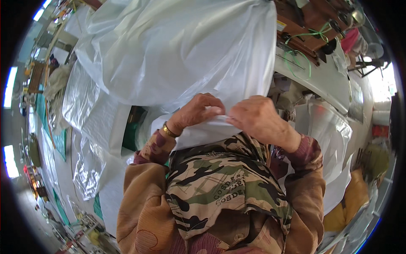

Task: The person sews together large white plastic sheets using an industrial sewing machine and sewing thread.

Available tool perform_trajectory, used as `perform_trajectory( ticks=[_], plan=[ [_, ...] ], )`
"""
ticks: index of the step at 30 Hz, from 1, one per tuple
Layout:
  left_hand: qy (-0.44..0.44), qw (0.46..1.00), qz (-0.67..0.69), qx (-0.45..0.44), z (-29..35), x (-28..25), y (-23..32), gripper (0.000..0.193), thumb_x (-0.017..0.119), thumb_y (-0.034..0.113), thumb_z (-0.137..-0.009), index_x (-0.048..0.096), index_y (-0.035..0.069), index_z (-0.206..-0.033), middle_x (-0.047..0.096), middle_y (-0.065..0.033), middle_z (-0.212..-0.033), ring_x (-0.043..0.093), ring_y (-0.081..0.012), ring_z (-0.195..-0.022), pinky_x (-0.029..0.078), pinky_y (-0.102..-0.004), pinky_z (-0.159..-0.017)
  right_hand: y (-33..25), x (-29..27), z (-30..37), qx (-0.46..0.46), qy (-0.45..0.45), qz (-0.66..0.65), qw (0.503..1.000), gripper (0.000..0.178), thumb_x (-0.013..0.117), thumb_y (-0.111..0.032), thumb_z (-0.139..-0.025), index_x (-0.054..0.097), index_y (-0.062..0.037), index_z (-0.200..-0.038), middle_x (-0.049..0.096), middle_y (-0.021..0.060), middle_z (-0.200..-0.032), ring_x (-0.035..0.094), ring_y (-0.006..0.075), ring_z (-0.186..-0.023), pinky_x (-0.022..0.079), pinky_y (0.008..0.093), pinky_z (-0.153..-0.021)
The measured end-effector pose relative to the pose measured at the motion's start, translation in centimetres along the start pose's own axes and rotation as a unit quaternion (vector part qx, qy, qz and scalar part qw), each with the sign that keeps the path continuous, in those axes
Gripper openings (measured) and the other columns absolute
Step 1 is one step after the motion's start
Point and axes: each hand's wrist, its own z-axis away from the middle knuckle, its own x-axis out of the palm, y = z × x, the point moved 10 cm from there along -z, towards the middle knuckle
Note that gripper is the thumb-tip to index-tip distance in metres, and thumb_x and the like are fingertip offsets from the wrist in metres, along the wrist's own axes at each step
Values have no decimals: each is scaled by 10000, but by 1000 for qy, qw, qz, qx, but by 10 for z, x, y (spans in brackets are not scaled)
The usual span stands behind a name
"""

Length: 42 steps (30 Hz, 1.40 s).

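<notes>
A large sheet of whitish, translucent plastic film (pixel 169 51) spreads out in front of me and hangs down over my lap. My left hand (pixel 198 111) pinches the near edge of this film between thumb and fingers. Close beside it, my right hand (pixel 259 118) grips the same edge, its fingers curled and slightly blurred. A narrow gathered strip of the film runs between the two hands. Below them lies my camouflage apron (pixel 224 182).
At the upper right a brown machine (pixel 304 21) with green string (pixel 315 34) stands on a pale table (pixel 325 78). More clear film (pixel 86 114) drapes at the left, and another bundle of film (pixel 327 131) lies at the right. A tan sack (pixel 355 192) sits lower right.
</notes>
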Motion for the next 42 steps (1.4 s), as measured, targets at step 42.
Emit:
perform_trajectory(
  ticks=[42],
  plan=[
    [32, 926, 16, -375, 335, 7, -100, 363, 796, 173, -855, 687, 47, -1177, 722, -28, -966, 647, -103, -910, 534, -297, -828, 17, 28, 52, 2, -59, 60, 996, 215, 764, -192, -813, 578, -87, -785, 540, 39, -660, 563, 234, -634, 434, 373, -618]
  ],
)
